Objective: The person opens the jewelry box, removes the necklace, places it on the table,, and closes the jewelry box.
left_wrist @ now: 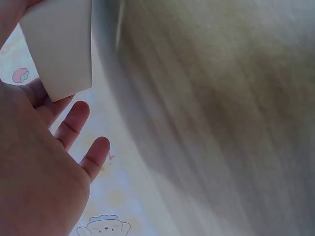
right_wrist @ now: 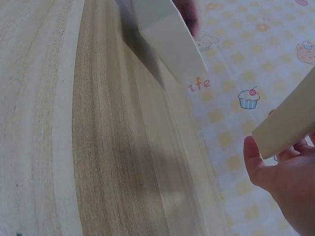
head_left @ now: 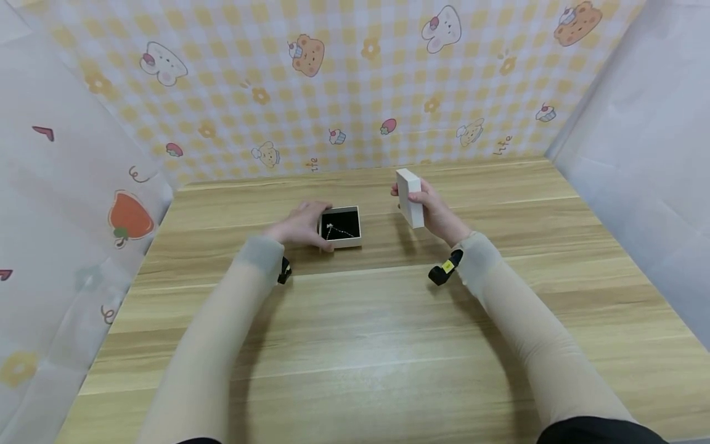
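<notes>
My left hand point(head_left: 304, 225) grips the left side of a small white jewelry box point(head_left: 347, 243), thumb at its near edge and fingers at the far one. Its top is off, and on the black lining inside lies a thin silver chain point(head_left: 342, 232) with a small ornament. The left wrist view shows a plain side of the box point(left_wrist: 64, 49) between thumb and fingers. To the right, my right hand point(head_left: 438, 216) holds the white box lid point(head_left: 410, 196) on edge above the table, thumb on the near face. The lid point(right_wrist: 290, 123) also shows in the right wrist view.
A wood-grain table point(head_left: 344, 345) lies under both hands. Behind it hangs a yellow checked cloth point(head_left: 355, 80) with cartoon prints, and pale sheets point(head_left: 638, 135) close off the sides. Black straps point(head_left: 444, 269) sit at both wrists.
</notes>
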The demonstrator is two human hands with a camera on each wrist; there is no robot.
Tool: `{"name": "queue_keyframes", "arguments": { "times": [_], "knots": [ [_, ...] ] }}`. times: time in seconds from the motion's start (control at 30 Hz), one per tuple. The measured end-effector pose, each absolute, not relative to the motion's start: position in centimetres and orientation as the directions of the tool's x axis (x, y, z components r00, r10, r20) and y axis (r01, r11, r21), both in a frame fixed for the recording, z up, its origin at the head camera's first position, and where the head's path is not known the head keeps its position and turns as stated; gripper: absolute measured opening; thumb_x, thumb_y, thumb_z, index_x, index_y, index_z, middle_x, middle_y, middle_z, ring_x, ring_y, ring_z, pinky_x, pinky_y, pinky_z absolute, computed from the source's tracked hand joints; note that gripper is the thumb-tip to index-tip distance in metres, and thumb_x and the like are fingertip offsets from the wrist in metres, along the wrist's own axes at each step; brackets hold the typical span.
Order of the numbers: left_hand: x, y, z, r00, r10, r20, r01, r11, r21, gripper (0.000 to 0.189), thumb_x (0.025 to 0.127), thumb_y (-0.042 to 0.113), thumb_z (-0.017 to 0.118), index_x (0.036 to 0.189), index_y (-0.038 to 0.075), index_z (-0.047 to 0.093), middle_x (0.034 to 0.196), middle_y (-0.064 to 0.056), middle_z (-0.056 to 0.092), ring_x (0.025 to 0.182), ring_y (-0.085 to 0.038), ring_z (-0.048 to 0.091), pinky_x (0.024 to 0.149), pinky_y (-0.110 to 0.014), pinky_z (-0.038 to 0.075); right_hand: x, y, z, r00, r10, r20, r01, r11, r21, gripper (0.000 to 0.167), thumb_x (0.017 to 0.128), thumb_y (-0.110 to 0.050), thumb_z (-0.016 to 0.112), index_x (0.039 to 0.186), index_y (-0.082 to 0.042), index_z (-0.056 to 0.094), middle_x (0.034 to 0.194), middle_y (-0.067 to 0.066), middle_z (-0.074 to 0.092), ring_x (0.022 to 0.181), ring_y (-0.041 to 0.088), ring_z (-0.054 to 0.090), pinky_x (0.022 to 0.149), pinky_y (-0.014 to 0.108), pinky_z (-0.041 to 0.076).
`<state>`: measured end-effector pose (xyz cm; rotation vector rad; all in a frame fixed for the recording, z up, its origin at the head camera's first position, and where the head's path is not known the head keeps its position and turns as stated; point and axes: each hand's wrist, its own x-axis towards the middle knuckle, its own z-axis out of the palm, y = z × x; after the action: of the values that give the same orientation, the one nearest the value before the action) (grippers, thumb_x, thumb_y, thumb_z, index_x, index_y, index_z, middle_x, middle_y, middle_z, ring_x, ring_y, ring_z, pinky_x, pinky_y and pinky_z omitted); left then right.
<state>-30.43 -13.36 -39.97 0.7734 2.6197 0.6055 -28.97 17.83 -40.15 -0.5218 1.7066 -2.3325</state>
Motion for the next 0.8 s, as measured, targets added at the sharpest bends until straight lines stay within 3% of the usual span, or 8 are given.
{"name": "queue_keyframes", "arguments": {
  "times": [0.3,0.63,0.8],
  "knots": [
    [-30.3,-13.3,-40.3,-0.797,0.569,-0.202,0.423,0.765,0.486,0.107,0.068,0.039,0.084,0.151,0.004,0.026,0.155,-0.013,0.028,0.137,-0.033,0.022,0.112,-0.056,0.015,-28.9,17.7,-40.3,-0.927,-0.350,0.137,-0.026,-0.304,-0.952,0.057,0.080,-0.021,0.060,0.133,-0.009,0.042,0.113,0.008,0.054,0.106,0.019,0.048,0.094,0.045,0.033],
    [-30.4,-13.4,-41.0,-0.821,0.535,-0.198,0.396,0.785,0.477,0.107,0.067,0.041,0.085,0.150,0.006,0.029,0.152,-0.011,0.033,0.132,-0.031,0.027,0.110,-0.053,0.019,-29.2,17.8,-40.5,-0.933,-0.342,0.112,-0.005,-0.298,-0.955,0.059,0.082,-0.021,0.055,0.137,-0.007,0.038,0.112,0.008,0.054,0.109,0.022,0.047,0.094,0.044,0.033],
    [-30.0,-13.0,-40.7,-0.853,0.486,-0.191,0.394,0.839,0.376,0.114,0.066,0.058,0.080,0.155,0.016,0.021,0.149,-0.015,0.036,0.132,-0.035,0.030,0.108,-0.058,0.023,-29.2,17.8,-40.5,-0.935,-0.339,0.106,-0.002,-0.291,-0.957,0.058,0.082,-0.022,0.054,0.136,-0.007,0.039,0.113,0.009,0.054,0.109,0.022,0.047,0.094,0.046,0.033]
  ]
}}
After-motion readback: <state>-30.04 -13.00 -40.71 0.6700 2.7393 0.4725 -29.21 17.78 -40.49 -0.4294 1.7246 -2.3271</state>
